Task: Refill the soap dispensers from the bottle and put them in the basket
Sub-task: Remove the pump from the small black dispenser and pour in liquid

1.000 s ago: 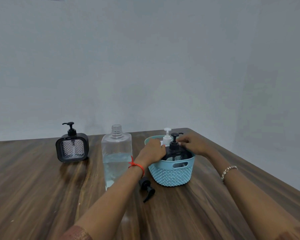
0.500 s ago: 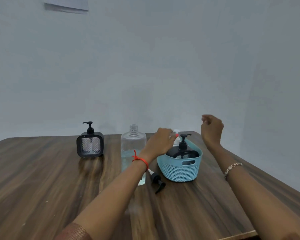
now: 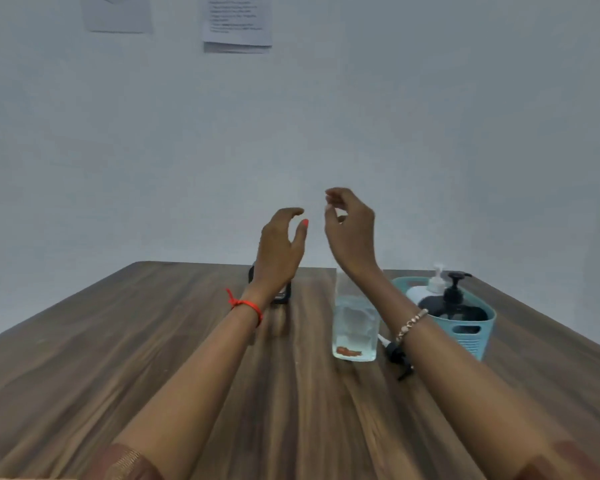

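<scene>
A blue basket stands at the right of the wooden table and holds a round black dispenser and a white dispenser. A clear refill bottle, uncapped and partly full, stands left of it. Its black pump cap lies on the table beside the bottle. A square black dispenser at the far side is mostly hidden behind my left hand. Both that hand and my right hand are raised above the table with fingers apart, holding nothing.
The wooden table runs wide to the left. A plain pale wall stands behind it, with two paper sheets pinned up high. My forearms stretch across the table's middle.
Both hands have left the basket and the black dispenser and lifted up toward the middle. The view has swung so the basket now sits at the right.
</scene>
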`<state>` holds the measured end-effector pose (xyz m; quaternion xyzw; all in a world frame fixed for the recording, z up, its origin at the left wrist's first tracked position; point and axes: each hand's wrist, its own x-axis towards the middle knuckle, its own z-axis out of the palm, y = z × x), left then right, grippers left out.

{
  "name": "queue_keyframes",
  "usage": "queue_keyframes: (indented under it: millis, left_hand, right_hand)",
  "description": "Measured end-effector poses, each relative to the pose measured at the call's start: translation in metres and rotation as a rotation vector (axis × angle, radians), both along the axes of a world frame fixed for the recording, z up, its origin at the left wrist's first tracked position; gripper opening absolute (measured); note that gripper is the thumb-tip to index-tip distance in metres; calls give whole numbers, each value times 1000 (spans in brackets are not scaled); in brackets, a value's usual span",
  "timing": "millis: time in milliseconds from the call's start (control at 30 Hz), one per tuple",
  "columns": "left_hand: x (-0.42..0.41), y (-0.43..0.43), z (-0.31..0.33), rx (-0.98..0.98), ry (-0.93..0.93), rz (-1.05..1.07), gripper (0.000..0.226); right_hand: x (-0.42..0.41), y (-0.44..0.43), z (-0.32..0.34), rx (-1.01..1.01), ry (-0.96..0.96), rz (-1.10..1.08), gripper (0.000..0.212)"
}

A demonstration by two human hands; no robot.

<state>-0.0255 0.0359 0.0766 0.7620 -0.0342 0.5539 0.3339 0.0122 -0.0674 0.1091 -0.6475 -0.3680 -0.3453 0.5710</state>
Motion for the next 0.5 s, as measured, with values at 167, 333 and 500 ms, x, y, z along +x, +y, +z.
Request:
queue_keyframes:
  millis: [167, 333, 500]
  left_hand:
    - [7, 64, -47, -115, 206, 123, 37]
    - [28, 105, -102, -133, 344, 107, 34]
    - [72, 143, -130, -251, 688, 91, 72]
  right_hand:
    - [0, 52, -47, -222, 235, 43, 38]
    - [20, 84, -98, -460, 547, -32, 41]
    - [63, 117, -121, -516, 763, -49, 69]
